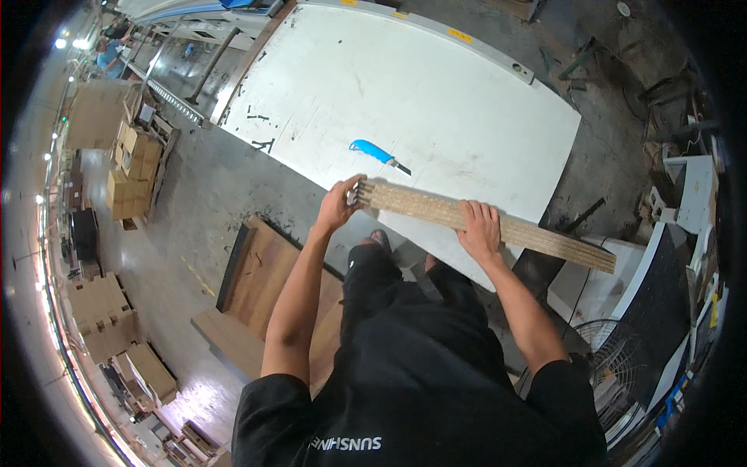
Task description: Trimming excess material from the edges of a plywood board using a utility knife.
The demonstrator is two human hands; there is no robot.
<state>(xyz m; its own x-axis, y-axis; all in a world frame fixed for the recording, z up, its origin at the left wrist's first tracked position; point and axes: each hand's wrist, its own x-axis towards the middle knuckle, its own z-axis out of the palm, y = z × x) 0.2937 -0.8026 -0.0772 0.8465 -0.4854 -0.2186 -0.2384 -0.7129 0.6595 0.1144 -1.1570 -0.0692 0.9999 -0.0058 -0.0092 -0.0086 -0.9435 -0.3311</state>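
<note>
A stack of long, narrow particleboard strips [420, 205] lies across the near edge of the white worktable [467, 101], its right end sticking out past the table. My left hand [340, 204] is closed around the left end of the stack, where the strip ends look dark. Farther right, my right hand [479, 228] grips the same stack from above, fingers curled over its far side. Just beyond the strips, a utility knife [377, 153] with a blue handle rests on the tabletop, its dark tip toward the right.
A metal level [482, 53] runs along the table's far edge. Brown boards [264, 268] lie low at my left. A wire-caged fan [611, 358] stands at my right by white and black panels. Cardboard boxes [132, 167] sit on a pallet at left; another person [109, 58] is far off.
</note>
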